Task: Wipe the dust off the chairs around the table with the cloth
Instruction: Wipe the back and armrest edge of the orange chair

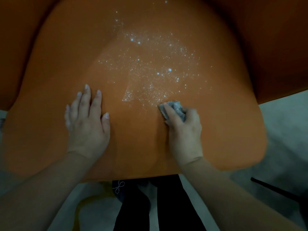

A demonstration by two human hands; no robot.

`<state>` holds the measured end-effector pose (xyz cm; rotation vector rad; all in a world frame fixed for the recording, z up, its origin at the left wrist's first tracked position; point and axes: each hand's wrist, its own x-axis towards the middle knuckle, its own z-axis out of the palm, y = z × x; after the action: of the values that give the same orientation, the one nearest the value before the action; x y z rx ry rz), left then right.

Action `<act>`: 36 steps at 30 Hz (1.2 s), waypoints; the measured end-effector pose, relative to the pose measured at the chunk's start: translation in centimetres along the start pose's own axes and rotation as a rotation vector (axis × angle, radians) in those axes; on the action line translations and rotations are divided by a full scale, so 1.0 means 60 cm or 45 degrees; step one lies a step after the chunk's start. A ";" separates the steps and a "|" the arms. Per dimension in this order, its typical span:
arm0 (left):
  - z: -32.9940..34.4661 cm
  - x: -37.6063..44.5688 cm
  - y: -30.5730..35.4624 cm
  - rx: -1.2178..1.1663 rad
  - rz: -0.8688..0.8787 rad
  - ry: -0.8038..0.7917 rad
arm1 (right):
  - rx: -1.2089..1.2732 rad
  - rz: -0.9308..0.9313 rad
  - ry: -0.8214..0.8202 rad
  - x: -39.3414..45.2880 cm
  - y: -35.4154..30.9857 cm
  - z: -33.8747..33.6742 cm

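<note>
An orange chair seat (pixel 133 147) is filling the view, and white dust (pixel 150 67) is lying scattered across its middle and far part — nothing here is serving as a container. The right hand (pixel 183 130) is gripping a crumpled grey cloth (pixel 175 109), fingers curled round it, pressing it onto the seat at the near edge of the dust. The left hand (pixel 86 120) is resting flat on the seat, fingers straight and spread — holding nothing, beside the dust patch. A thin black bar (pixel 275 190) is showing off the seat's near right corner, over pale floor (pixel 283 117).
</note>
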<state>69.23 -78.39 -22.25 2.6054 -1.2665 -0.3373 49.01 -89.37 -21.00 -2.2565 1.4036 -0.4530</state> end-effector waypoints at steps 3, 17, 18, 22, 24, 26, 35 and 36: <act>0.002 -0.002 0.004 0.001 -0.001 -0.015 | 0.019 0.156 0.154 0.016 0.041 -0.039; -0.030 0.080 0.040 0.041 -0.113 -0.018 | -0.085 0.434 0.243 0.173 0.074 -0.046; -0.030 0.087 0.043 0.036 -0.119 -0.021 | -0.114 0.362 0.203 0.171 0.069 -0.041; -0.028 0.104 0.052 0.040 -0.139 -0.035 | -0.068 0.081 0.042 0.157 0.067 -0.038; -0.028 0.106 0.052 0.045 -0.162 -0.020 | -0.064 0.119 0.131 0.185 0.087 -0.051; -0.028 0.110 0.050 0.043 -0.195 -0.011 | -0.051 0.359 0.266 0.229 0.104 -0.061; -0.027 0.116 0.052 -0.029 -0.227 -0.015 | -0.075 -0.188 -0.117 0.221 0.034 -0.012; -0.027 0.116 0.051 -0.031 -0.234 -0.011 | -0.046 -0.181 -0.078 0.233 0.038 -0.005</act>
<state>71.65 -85.56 -20.54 2.7083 -1.0203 -0.3926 53.13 -102.93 -21.34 -2.3881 1.2364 -0.4034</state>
